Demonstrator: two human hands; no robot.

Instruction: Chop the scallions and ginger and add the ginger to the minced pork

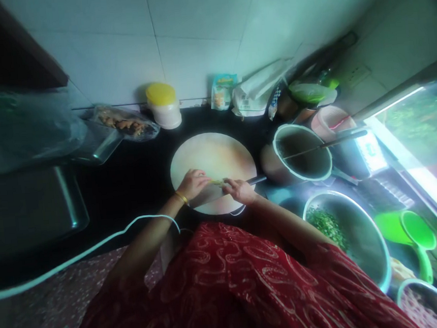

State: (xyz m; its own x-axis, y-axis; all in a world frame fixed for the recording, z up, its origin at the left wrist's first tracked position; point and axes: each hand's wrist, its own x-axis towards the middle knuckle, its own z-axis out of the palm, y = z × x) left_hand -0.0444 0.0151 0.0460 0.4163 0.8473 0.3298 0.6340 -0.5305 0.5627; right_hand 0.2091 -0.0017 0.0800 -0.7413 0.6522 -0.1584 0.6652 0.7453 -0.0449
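Both hands meet over the near edge of a round cutting board (212, 157) on the dark table. Left hand (194, 184) curls its fingers down onto a small pale piece of food (217, 182), pinning it. Right hand (239, 190) is closed around a knife (256, 180), handle pointing right. Beside the board's right edge stands a pot (302, 151); nearer sits a bowl of chopped greens (347, 232). A yellow-lidded jar (163, 105) stands at the table's far edge.
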